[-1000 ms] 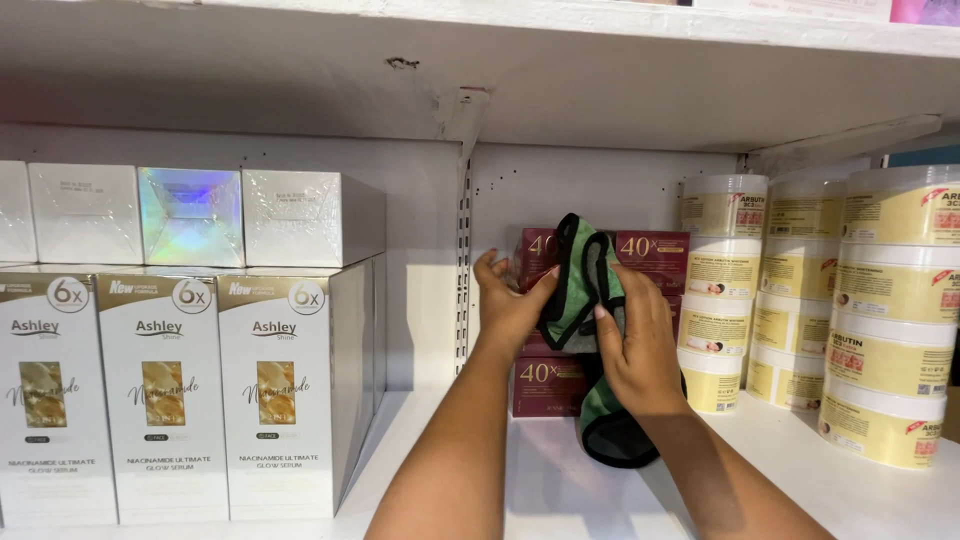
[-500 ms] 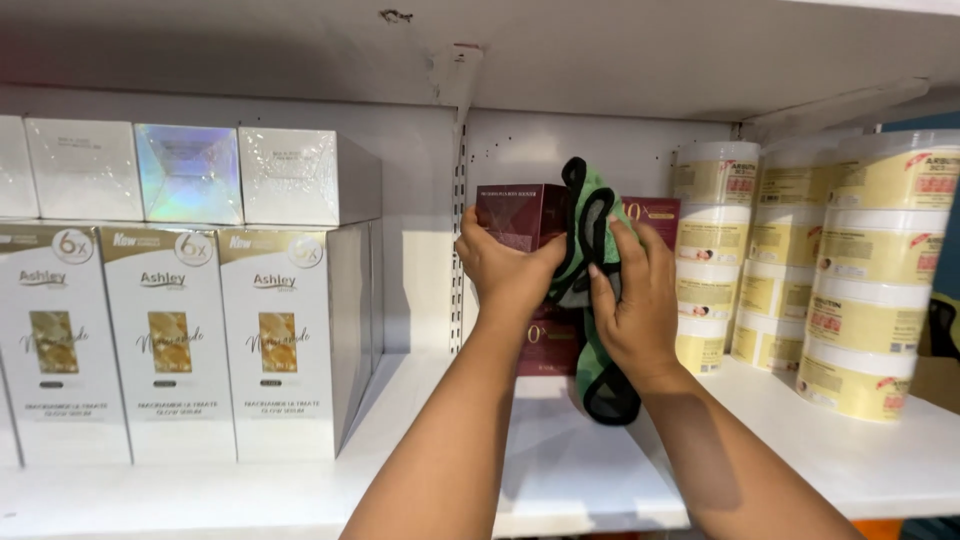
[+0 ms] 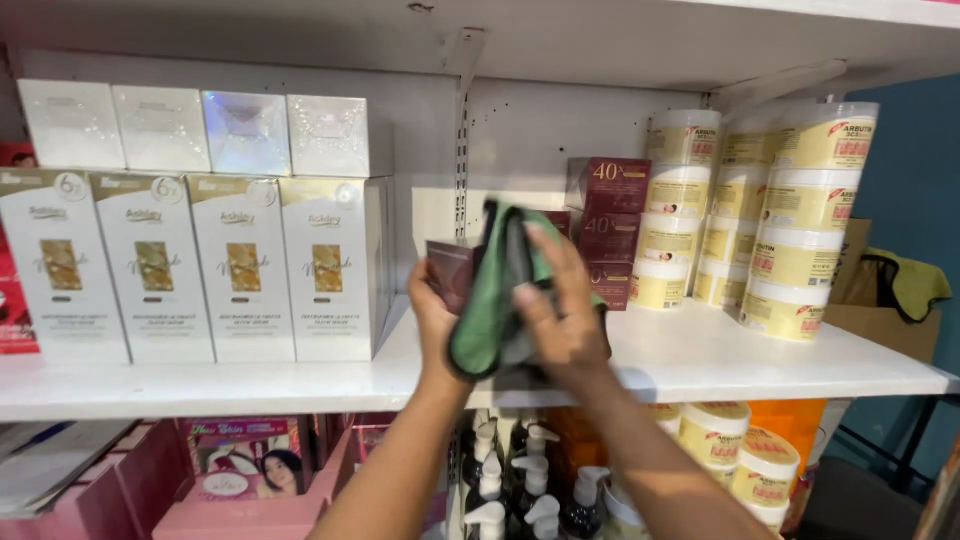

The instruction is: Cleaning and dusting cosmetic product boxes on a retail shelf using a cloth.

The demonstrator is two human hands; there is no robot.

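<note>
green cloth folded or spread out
Folded: the green cloth is bunched over the dark red box, pressed by the right hand.

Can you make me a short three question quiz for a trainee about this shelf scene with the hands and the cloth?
1. True or false: the right hand presses a green cloth against the small dark red box held by the left hand.
2. Multiple choice: what stands stacked at the right end of the white shelf? A, round cream tubs; B, glass bottles; C, folded towels.
3. Fill in the missing word: the tall white cartons stand to the ______ of the hands.

Key
1. True.
2. A, the round cream tubs.
3. Left.
</note>
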